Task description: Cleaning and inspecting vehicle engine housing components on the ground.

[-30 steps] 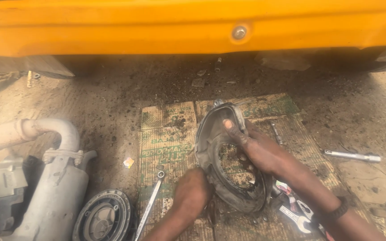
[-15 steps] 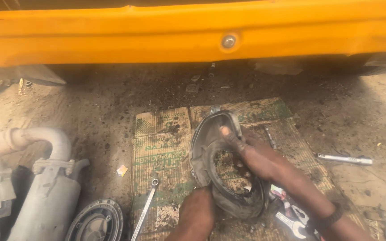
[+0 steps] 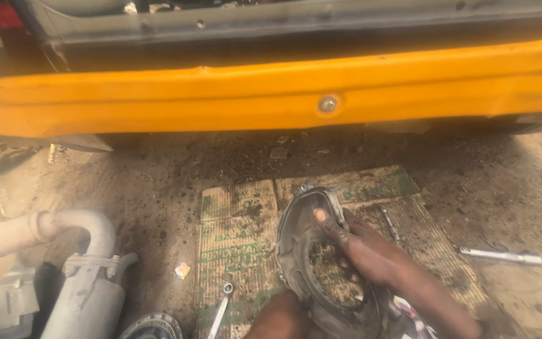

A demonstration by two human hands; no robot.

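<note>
Greasy round metal plate (image 3: pixel 321 263) – clutched in both hands' grip: right hand (image 3: pixel 365 251), left hand (image 3: pixel 283 317)

Your right hand (image 3: pixel 371 254) and left hand (image 3: pixel 280 320) held a dirty metal ring plate (image 3: pixel 312 251) tilted above the cardboard (image 3: pixel 239 226), below the yellow bumper (image 3: pixel 221 100).

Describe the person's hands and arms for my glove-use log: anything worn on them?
Both are bare. The right hand has no glove, its forearm no sleeve, and it is smeared with dark grease. The left hand, only partly in view, also shows no glove or sleeve.
</note>
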